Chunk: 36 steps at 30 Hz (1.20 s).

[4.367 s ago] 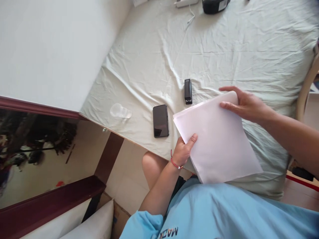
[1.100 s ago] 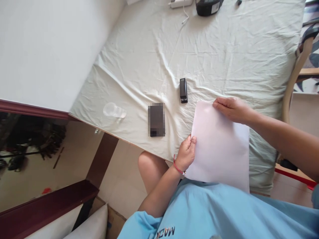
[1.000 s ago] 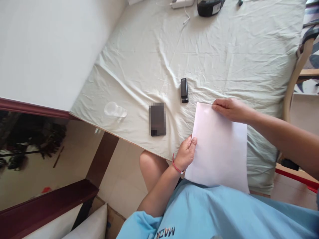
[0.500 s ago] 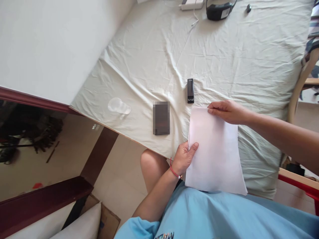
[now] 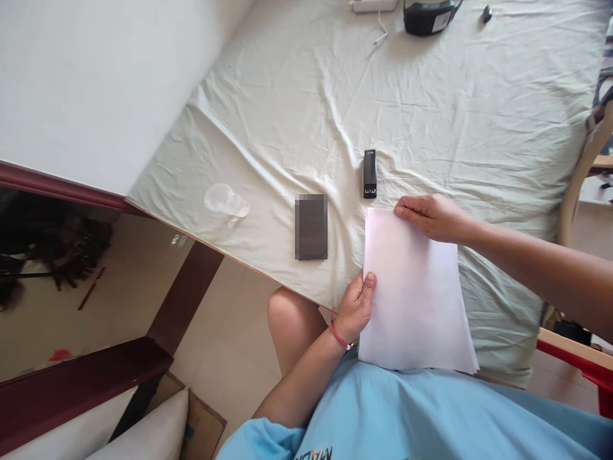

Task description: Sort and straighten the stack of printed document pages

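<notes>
A stack of white paper sheets [image 5: 414,300] lies at the near edge of the cloth-covered table, its lower edge against my blue shirt. My left hand [image 5: 355,306] grips the stack's left edge, thumb on top and fingers underneath. At the top edge, my right hand [image 5: 426,217] pinches the paper between thumb and curled fingers. Just beyond the paper lies a small black device with a dark screen [image 5: 370,173]. Left of it rests a dark rectangular object [image 5: 311,227], blurred by pixels. How many sheets each hand grips cannot be made out.
A clear plastic cup [image 5: 226,200] lies on its side near the table's left edge. At the far side are a white power strip [image 5: 376,5] with a cable, a black headband device [image 5: 428,19] and a small black object [image 5: 487,13]. A chair [image 5: 577,172] stands at the right.
My right hand has slid slightly left along the paper's top edge. My left hand's thumb has shifted a little toward the left edge. The view has moved slightly.
</notes>
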Tool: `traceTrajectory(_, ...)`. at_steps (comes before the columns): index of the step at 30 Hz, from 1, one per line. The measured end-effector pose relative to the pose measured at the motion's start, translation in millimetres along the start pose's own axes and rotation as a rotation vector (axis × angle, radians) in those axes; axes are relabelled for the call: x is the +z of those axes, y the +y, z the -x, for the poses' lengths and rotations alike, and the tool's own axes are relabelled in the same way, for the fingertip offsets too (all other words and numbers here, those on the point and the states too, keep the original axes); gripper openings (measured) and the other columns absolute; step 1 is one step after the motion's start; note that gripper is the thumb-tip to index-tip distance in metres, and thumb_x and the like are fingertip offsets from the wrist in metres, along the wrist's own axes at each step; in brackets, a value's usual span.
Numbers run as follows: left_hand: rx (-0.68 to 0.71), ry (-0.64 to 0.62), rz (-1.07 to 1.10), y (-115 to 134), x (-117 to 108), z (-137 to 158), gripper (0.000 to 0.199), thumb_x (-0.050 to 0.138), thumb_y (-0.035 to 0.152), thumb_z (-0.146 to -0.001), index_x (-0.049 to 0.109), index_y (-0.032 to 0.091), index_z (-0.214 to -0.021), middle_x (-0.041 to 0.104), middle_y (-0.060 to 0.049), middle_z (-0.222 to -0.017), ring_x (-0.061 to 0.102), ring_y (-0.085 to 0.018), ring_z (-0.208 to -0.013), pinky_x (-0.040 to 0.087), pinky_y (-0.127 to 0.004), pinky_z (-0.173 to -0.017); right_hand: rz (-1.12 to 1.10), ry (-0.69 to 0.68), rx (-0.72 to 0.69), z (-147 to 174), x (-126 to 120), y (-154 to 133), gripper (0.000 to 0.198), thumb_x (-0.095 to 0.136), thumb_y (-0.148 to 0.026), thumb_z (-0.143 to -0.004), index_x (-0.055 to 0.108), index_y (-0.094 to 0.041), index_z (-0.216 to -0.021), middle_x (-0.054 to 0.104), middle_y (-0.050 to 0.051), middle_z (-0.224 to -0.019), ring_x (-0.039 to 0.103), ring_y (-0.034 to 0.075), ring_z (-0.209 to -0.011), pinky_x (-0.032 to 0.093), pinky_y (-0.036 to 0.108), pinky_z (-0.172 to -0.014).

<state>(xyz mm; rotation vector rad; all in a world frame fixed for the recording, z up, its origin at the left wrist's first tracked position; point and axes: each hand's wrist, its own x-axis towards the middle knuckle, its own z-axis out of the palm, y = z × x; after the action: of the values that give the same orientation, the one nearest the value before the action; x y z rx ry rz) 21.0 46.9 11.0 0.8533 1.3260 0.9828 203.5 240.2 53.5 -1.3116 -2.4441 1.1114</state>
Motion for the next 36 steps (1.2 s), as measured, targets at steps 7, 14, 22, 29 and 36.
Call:
traceTrajectory(7,0.077,0.159,-0.228,-6,-3,-2,0.054,0.042,0.074,-0.103,0.050,0.022,-0.089,0.056,-0.002,-0.083,0.054,-0.019,-0.079,0.045,-0.033,-0.077,0.052,0.004,-0.027,-3,0,-2,0.039,0.043,-0.049,-0.102,0.052,-0.021,-0.076,0.056,0.002,-0.066,0.047,0.015,-0.061,0.035,0.031,-0.063)
traceTrajectory(14,-0.037,0.156,0.005,-2,0,-23,0.041,0.056,0.058,-0.102,0.053,0.020,-0.086,0.055,-0.001,-0.085,0.052,-0.018,-0.085,0.043,-0.029,-0.084,0.017,-0.075,0.068,-33,-4,17,0.029,0.055,-0.043,-0.093,0.073,-0.022,-0.088,0.070,0.002,-0.079,0.060,0.017,-0.072,0.040,0.029,-0.064)
traceTrajectory(22,-0.169,0.274,0.028,20,0,-62,0.031,0.050,0.022,-0.102,0.054,0.018,-0.072,0.049,0.001,-0.072,0.048,-0.016,-0.076,0.040,-0.027,-0.082,0.130,-0.088,0.251,-75,-7,18,0.025,0.056,-0.038,-0.091,0.070,-0.019,-0.082,0.068,0.004,-0.082,0.056,0.016,-0.073,0.038,0.029,-0.063)
traceTrajectory(29,-0.156,0.274,0.008,28,-1,-82,0.035,0.051,0.017,-0.101,0.051,0.019,-0.067,0.045,0.003,-0.067,0.045,-0.015,-0.071,0.038,-0.025,-0.078,0.166,-0.063,0.299,-89,-10,18,0.023,0.057,-0.035,-0.090,0.070,-0.018,-0.080,0.068,0.005,-0.080,0.058,0.017,-0.073,0.039,0.030,-0.063)
traceTrajectory(36,-0.197,0.282,-0.050,38,10,-93,0.036,0.048,0.011,-0.100,0.048,0.019,-0.065,0.041,0.004,-0.062,0.037,-0.013,-0.063,0.030,-0.026,-0.064,0.405,0.220,0.027,-75,-7,25,0.039,0.050,-0.036,-0.101,0.073,-0.022,-0.130,0.072,0.012,-0.132,0.057,0.039,-0.132,0.043,0.056,-0.108)
